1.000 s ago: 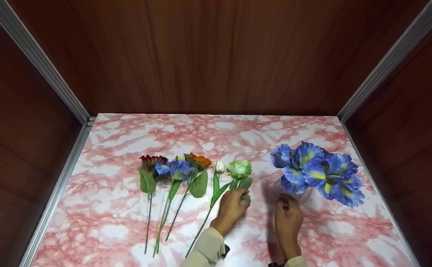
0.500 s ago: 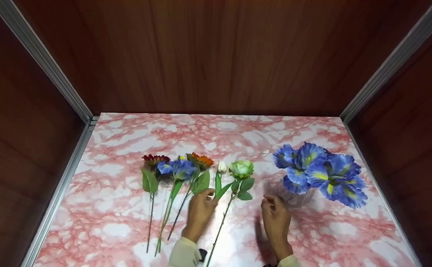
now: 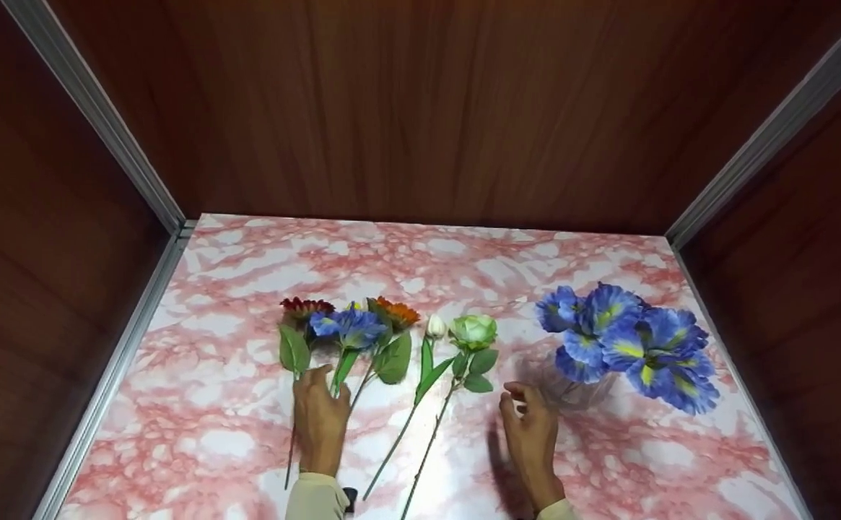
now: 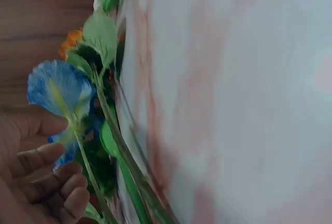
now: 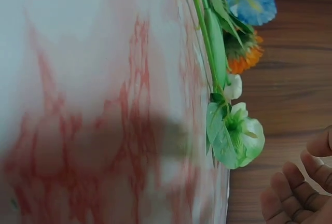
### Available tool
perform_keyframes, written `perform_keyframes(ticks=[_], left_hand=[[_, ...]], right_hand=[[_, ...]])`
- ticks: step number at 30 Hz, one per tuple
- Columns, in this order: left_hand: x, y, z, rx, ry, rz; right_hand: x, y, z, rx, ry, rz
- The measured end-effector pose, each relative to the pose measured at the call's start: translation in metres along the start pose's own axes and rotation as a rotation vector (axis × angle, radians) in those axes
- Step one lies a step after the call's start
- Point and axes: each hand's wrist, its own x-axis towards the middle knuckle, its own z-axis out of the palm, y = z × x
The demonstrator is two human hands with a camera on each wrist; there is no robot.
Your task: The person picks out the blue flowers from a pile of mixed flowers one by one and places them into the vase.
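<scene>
My left hand (image 3: 321,419) is over the stems at the left, just below a blue iris (image 3: 353,328). In the left wrist view its fingers bend loosely beside the iris's stem, with thumb and fingertips apart. A dark red flower (image 3: 304,308), with a leafy stem, lies to the iris's left, and an orange flower (image 3: 398,312) to its right. Farther right are a white tulip (image 3: 436,327) and a green rose (image 3: 473,332). My right hand (image 3: 530,426) hovers right of the rose, fingers loosely curled around nothing.
A bunch of large blue irises (image 3: 626,339) stands at the right in a clear container (image 3: 582,390), close to my right hand. Dark wood panels (image 3: 420,108) wall in the pink and white marbled table (image 3: 434,245), with metal rails at the corners.
My left hand has moved left from the green rose, past the tulip, to the blue iris's stem. My right hand has shifted slightly left, away from the clear container.
</scene>
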Motion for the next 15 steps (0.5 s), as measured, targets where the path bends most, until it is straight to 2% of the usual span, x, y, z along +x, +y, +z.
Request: perform_keyframes(ticks=[8,15], left_hand=[[-0.002,-0.015,0.000,0.035,0.003,-0.081],[-0.003,-0.007,-0.003,0.024,-0.020,-0.089]], right_hand=[[-0.003,-0.004,0.007,-0.014,-0.037,-0.006],[-0.004,-0.008,0.008,-0.006,-0.056,0.017]])
